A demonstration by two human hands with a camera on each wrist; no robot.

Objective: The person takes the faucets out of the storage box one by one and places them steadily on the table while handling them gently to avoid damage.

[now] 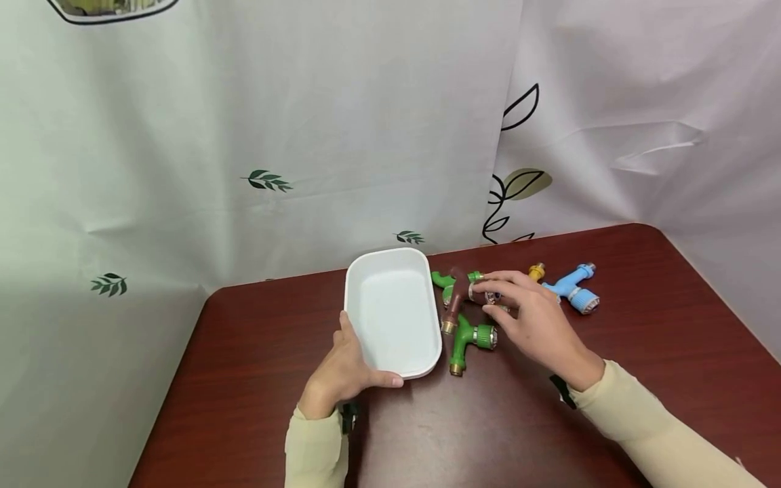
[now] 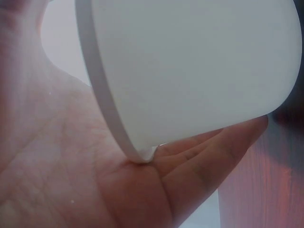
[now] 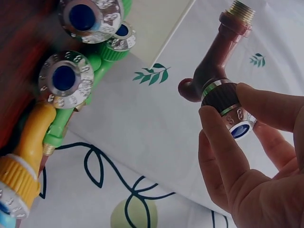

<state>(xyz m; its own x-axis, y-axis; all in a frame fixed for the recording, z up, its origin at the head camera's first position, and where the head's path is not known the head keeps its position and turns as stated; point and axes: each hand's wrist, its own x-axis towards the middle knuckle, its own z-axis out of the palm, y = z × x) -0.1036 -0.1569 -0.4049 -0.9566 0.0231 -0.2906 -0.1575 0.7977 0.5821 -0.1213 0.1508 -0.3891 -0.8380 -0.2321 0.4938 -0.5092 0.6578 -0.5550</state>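
My left hand [image 1: 342, 366] grips a white rectangular tray [image 1: 393, 318] at its near left corner, thumb over the near rim and fingers along the left side. In the left wrist view, the tray's outer wall [image 2: 190, 66] leans against the palm and fingers. With fingertips and thumb, my right hand [image 1: 539, 325] pinches a dark brown tap [image 1: 455, 306] by its ribbed knob. The right wrist view shows this tap [image 3: 211, 64] raised, its brass thread pointing away from the hand. A green tap [image 1: 464, 342] lies just below it, right of the tray.
Another green tap [image 1: 442, 280] lies behind the brown one, partly hidden. To the right of the right hand are a yellow tap [image 1: 537, 272] and a light blue tap [image 1: 575, 287]. The reddish-brown table [image 1: 262, 379] ends at a pale leaf-printed curtain [image 1: 342, 122].
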